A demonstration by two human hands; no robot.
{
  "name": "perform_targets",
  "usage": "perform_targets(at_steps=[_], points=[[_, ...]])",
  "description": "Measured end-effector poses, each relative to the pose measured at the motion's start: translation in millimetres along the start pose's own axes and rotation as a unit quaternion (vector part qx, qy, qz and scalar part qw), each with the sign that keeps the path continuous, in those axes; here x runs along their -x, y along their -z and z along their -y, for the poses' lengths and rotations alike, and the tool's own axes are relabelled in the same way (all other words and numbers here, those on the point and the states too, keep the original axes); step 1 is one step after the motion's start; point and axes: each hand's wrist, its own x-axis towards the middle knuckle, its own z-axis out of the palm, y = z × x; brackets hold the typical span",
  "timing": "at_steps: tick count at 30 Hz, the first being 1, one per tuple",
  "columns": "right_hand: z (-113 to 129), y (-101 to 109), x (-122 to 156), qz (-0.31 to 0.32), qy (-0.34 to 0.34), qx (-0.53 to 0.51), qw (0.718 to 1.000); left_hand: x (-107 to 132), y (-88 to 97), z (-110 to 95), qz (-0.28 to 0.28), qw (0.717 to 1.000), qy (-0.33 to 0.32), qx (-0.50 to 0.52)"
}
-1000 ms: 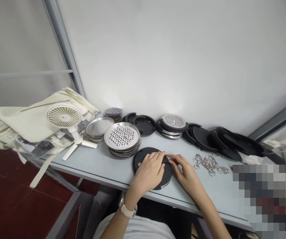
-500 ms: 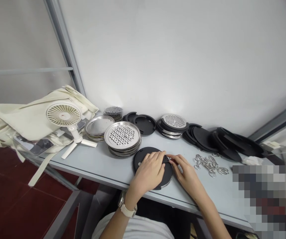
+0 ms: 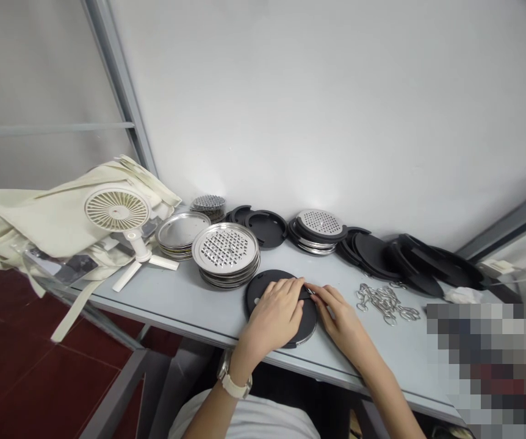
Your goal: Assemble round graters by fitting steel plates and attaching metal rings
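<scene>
A round black plastic disc (image 3: 307, 326) with a metal edge showing at its lower right lies near the front edge of the table. Across its top rests my left hand (image 3: 274, 311), palm down, fingers stretched out and thumb apart. At the disc's upper right edge, my right hand (image 3: 336, 311) pinches a small metal wire clip (image 3: 309, 291), mostly covered by the fingertips. To the right is a loose pile of similar wire clips (image 3: 384, 302). A stack of round metal grater plates (image 3: 227, 250) stands left of the disc.
Black plastic discs (image 3: 377, 256) lie in a row along the wall, with a grater-topped stack (image 3: 320, 225) among them. Plain metal plates (image 3: 183, 231), a white fan (image 3: 119, 210) and a cream bag (image 3: 61, 213) are at left. A blurred-out patch covers the lower right.
My right fingertips have shifted slightly at the disc's edge, and less of the wire clip shows between them. My left hand stays in place on the disc.
</scene>
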Motion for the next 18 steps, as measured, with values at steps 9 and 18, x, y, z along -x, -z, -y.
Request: perform_targets(at_steps=[9,18], points=[[1.5,1.0,-1.2,0.012,0.016,0.004,1.0,-0.4,-0.5,1.0,0.001,1.0,-0.004,0.004],[5.3,2.6,-0.4,0.003,-0.007,0.002,1.0,-0.3,2.5,-1.3,0.0,1.0,-0.002,0.004]])
